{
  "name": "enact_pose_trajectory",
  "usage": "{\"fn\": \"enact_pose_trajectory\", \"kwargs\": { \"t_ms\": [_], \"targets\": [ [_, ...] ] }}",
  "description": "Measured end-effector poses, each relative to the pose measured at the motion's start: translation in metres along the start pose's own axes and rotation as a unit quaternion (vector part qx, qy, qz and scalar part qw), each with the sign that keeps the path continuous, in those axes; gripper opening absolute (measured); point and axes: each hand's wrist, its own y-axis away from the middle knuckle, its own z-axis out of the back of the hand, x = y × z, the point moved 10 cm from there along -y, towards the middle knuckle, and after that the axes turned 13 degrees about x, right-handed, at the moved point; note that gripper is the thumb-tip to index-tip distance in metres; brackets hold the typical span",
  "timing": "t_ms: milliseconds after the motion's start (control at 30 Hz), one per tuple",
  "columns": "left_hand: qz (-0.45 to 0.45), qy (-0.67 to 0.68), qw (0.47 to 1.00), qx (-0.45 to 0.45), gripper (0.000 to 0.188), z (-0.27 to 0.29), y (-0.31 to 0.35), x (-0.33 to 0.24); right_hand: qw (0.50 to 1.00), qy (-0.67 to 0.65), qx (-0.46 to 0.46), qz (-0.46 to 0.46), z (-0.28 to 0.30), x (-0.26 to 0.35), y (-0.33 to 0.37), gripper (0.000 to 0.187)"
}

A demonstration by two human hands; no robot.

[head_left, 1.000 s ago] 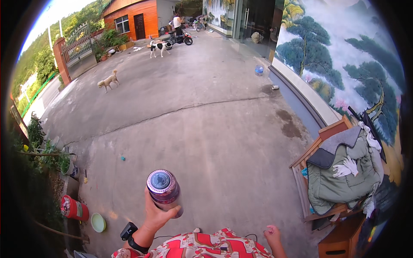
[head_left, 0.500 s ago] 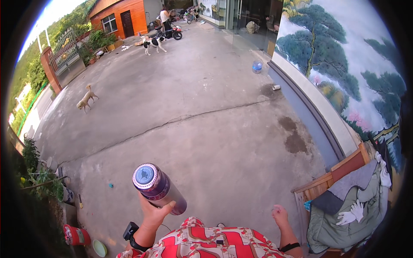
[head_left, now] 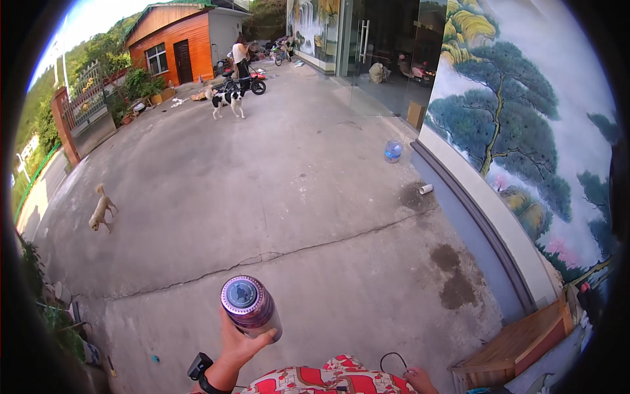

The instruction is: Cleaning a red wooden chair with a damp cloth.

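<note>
A purple insulated flask [head_left: 254, 312] with a silver rim and a round grey-blue lid top is gripped in my left hand [head_left: 239, 347]. It stands tilted in front of my chest, its lid toward me, with my thumb across its side. My right hand [head_left: 419, 380] is low at the lower edge, partly cut off, with its fingers drawn together. A thin black cord [head_left: 392, 355] curves in a loop and meets those fingertips. On my left wrist sits a black strap with a small black device [head_left: 199, 366].
A wooden bench-like piece [head_left: 515, 341] stands at the lower right, beside the painted wall [head_left: 499, 111]. A blue plastic bottle [head_left: 393, 152] and a white cup-like object [head_left: 426, 189] lie near that wall. A tan dog [head_left: 102, 210], a black-and-white dog [head_left: 226, 101] and a person [head_left: 240, 56] by a motorbike are farther off.
The view has tilted up and shifted. The flask stays in my left hand. My right hand is lower in the picture, with the cord loop now at its fingertips. The tan dog's pose differs.
</note>
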Motion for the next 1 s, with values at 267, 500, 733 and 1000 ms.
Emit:
{"fn": "enact_pose_trajectory", "kwargs": {
  "t_ms": [267,500,733,1000],
  "targets": [
    [-0.005,0.047,0.999,-0.018,0.091,-0.046,-0.238,0.024,0.972,0.112,-0.129,0.163,0.105,0.098,-0.220,0.033],
    [0.002,0.074,0.995,-0.061,0.093,-0.042,-0.404,0.047,0.971,0.086,-0.092,0.202,0.187,0.470,-0.393,0.030],
    [0.017,0.071,0.995,-0.069,0.094,-0.035,-0.577,0.105,0.952,0.078,-0.064,0.290,0.188,0.708,-0.509,0.032],
    [-0.010,0.051,0.998,-0.037,0.095,-0.033,-0.842,0.141,0.980,0.017,-0.034,0.194,0.204,0.726,-0.654,0.033]
  ]
}}
